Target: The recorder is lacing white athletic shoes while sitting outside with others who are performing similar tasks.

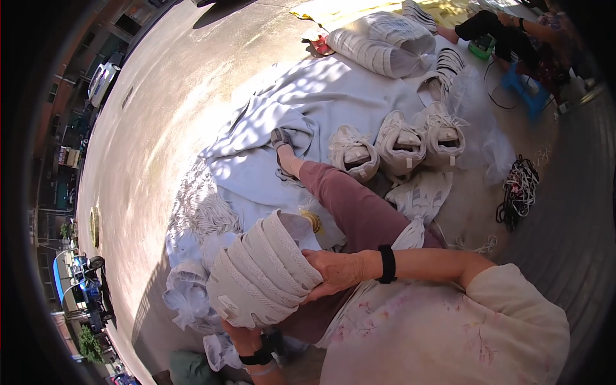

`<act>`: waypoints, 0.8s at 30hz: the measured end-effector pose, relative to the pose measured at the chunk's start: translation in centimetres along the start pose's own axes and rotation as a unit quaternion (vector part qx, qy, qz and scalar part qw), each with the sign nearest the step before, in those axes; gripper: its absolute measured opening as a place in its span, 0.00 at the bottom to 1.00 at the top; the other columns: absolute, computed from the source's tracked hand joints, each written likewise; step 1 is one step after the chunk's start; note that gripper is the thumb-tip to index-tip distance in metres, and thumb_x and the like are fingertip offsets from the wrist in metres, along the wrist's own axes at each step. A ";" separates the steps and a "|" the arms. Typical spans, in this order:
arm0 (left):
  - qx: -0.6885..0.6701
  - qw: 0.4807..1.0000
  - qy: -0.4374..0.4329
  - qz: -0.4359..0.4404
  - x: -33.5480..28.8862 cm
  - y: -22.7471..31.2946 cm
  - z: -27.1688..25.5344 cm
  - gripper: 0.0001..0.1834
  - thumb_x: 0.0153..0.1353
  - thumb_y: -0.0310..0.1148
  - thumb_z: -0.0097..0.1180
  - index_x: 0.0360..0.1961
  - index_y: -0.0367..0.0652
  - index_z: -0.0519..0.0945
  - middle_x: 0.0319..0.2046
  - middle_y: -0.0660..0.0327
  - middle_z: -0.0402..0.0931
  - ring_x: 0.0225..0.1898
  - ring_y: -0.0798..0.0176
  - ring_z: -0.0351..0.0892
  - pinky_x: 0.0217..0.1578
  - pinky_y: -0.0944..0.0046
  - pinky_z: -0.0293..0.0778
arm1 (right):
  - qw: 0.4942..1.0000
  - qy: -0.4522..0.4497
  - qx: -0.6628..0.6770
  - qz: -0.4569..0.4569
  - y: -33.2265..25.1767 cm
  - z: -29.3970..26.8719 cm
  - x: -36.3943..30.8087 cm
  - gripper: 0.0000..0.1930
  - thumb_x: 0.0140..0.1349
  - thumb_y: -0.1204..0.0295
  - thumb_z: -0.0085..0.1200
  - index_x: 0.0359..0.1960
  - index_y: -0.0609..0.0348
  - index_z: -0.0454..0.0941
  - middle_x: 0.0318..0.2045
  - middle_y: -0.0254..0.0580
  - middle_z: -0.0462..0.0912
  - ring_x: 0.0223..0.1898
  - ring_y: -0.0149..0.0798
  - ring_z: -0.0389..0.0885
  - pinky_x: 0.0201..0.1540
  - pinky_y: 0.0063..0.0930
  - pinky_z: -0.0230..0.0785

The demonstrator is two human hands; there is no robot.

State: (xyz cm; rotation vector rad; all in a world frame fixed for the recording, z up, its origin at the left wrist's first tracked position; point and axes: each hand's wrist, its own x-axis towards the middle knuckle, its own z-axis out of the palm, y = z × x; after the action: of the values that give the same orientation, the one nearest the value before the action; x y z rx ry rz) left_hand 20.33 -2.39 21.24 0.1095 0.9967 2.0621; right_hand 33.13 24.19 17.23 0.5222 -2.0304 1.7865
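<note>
A stack of off-white shoe uppers (256, 273), nested one inside another, tilts in front of my body at the lower middle. My right hand (337, 273) grips its right end, thumb on top and fingers wrapped round the edge. Below the stack, my left hand (246, 340) holds it from underneath; the stack hides most of those fingers. Both wrists wear black bands. Beyond my outstretched leg stand three off-white laced shoes in a row: the left shoe (353, 154), the middle shoe (401, 144) and the right shoe (444, 138).
A pale blue cloth (256, 151) covers the ground ahead. White laces (208, 215) lie heaped at its left, near crumpled plastic bags (186, 298). Bagged uppers (382, 45) sit farther off. Black and white cords (518, 189) lie right. Another person sits by a blue stool (526, 93).
</note>
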 end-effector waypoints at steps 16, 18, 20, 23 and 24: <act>0.497 0.854 -0.120 -0.092 10.3 -2.0 9.8 0.49 0.37 0.31 0.67 0.65 0.38 0.61 0.60 0.51 0.65 0.61 0.55 0.65 0.61 0.59 0.59 | 0.974 -0.062 0.083 0.199 8.4 -0.3 -7.5 0.25 0.58 0.62 0.61 0.56 0.53 0.72 0.55 0.42 0.75 0.57 0.41 0.71 0.62 0.35 0.61; 0.605 0.770 -0.192 -0.068 12.8 -4.1 8.9 0.47 0.39 0.25 0.65 0.65 0.38 0.61 0.57 0.55 0.68 0.58 0.59 0.67 0.59 0.62 0.61 | 0.955 -0.075 0.069 0.278 11.3 0.0 -9.8 0.25 0.59 0.60 0.58 0.57 0.54 0.72 0.55 0.46 0.75 0.57 0.42 0.71 0.61 0.34 0.62; 0.630 0.748 -0.204 -0.044 14.3 -4.4 9.1 0.43 0.41 0.24 0.63 0.64 0.38 0.63 0.57 0.55 0.67 0.59 0.60 0.66 0.60 0.64 0.60 | 0.933 -0.120 0.052 0.336 10.2 0.1 -9.5 0.23 0.59 0.59 0.56 0.53 0.57 0.74 0.51 0.49 0.77 0.54 0.42 0.74 0.57 0.34 0.65; 0.612 0.760 -0.204 -0.077 15.6 -5.1 8.8 0.39 0.40 0.22 0.59 0.60 0.42 0.67 0.58 0.50 0.67 0.63 0.47 0.62 0.63 0.57 0.56 | 0.884 -0.231 0.044 0.405 7.7 -1.2 -9.0 0.19 0.57 0.59 0.55 0.42 0.64 0.78 0.40 0.52 0.81 0.44 0.42 0.79 0.47 0.35 0.70; 0.678 0.690 -0.252 -0.018 15.6 -5.4 8.5 0.38 0.40 0.21 0.58 0.59 0.44 0.68 0.58 0.51 0.67 0.62 0.45 0.62 0.61 0.55 0.58 | 0.860 -0.298 0.053 0.411 6.2 -1.9 -8.0 0.19 0.56 0.59 0.55 0.35 0.67 0.79 0.33 0.54 0.82 0.38 0.43 0.82 0.42 0.37 0.71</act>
State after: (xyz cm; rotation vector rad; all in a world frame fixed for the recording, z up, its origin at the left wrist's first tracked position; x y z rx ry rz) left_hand 16.92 15.72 19.36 1.3058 1.8636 0.7138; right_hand 36.87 27.04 8.10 0.2528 -2.8946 2.4442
